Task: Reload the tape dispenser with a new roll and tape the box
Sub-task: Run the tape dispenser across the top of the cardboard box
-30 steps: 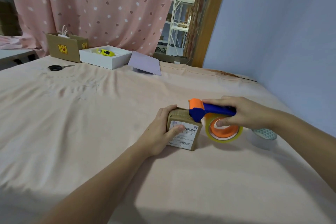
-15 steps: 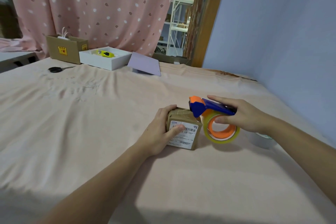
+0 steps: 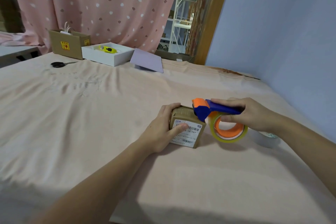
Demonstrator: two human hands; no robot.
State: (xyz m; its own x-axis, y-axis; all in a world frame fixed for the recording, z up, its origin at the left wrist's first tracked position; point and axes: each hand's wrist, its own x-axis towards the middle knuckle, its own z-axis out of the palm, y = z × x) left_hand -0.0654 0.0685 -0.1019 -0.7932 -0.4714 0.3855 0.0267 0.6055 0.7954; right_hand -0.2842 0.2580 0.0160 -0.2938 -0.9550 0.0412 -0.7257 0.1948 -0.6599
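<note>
Tape dispenser (image 3: 209, 110), blue with an orange roller, sits in the right hand (image 3: 254, 114), its fingers (image 3: 225, 102) closed over the handle, nose touching the top right edge of the small cardboard box (image 3: 187, 129). One clear tape roll (image 3: 229, 131) hangs in it. The left hand (image 3: 160, 131) clasps that box on the pink-covered counter (image 3: 91, 132), thumb on its label. At the far edge are two open containers: a brown carton (image 3: 67, 44) with white items and a white tray (image 3: 109, 56) with one yellow tool (image 3: 107, 49). One pair of scissors (image 3: 60, 64) lies near.
</note>
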